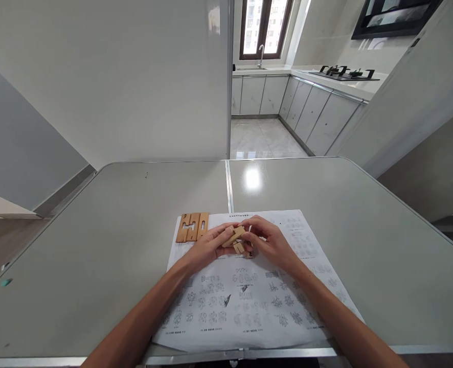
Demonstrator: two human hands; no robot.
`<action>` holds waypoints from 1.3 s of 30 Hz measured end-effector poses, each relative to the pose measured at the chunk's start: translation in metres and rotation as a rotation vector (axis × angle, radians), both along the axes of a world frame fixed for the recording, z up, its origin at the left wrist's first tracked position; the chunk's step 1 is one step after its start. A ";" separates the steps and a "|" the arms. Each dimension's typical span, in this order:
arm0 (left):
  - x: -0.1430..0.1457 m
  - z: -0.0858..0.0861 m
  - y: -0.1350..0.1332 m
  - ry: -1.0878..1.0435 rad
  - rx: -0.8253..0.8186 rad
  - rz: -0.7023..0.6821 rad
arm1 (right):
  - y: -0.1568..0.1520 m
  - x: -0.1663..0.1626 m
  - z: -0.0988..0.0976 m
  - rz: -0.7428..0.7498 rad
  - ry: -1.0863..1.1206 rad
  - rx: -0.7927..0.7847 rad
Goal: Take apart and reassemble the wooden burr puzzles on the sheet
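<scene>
Between both hands is a small cluster of light wooden puzzle pieces point(239, 248), interlocked at angles. My left hand point(213, 241) closes on it from the left, thumb on top. From the right, my right hand point(268, 237) pinches the same cluster with thumb and fingers. Parts of the pieces are hidden behind the fingers. Beneath the hands lies a white printed sheet point(245, 306) covered in small line diagrams. Several flat wooden pieces point(191, 227) with cut-out slots lie side by side at the sheet's upper left corner, just beyond my left hand.
The grey table point(96, 255) has a metal seam point(228, 186) down its middle and a metal front edge. A small green bit point(6, 282) lies near the left edge. Past the table are a white partition point(153, 82) and a kitchen counter point(265, 71) with a gas stove point(345, 74).
</scene>
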State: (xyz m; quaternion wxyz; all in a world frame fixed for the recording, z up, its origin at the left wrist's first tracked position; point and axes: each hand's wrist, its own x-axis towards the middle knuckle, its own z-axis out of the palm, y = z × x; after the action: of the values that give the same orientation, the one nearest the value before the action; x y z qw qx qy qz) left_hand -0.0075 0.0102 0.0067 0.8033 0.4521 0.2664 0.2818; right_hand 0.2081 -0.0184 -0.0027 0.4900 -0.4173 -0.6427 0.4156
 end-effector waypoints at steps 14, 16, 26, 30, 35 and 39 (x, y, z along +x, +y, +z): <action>0.001 0.005 -0.002 -0.012 0.050 -0.074 | 0.000 0.000 0.000 -0.008 0.018 0.045; 0.002 0.005 -0.002 -0.050 0.023 -0.066 | 0.000 -0.001 0.000 -0.015 0.021 0.044; 0.003 0.001 -0.002 -0.055 0.027 -0.062 | -0.001 0.000 0.001 -0.017 -0.037 0.079; 0.003 -0.001 -0.002 -0.048 0.024 -0.042 | -0.002 0.000 0.002 -0.037 -0.074 0.123; 0.005 -0.001 0.000 -0.083 -0.035 -0.010 | -0.003 -0.001 0.004 -0.042 -0.079 0.125; 0.006 0.002 0.000 -0.106 -0.051 -0.033 | -0.003 -0.001 0.004 -0.064 -0.082 0.067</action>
State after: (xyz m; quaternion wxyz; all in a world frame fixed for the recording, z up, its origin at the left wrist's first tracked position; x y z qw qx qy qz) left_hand -0.0016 0.0100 0.0089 0.8322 0.4201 0.2229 0.2850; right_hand 0.2070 -0.0218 0.0009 0.4901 -0.4378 -0.6619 0.3605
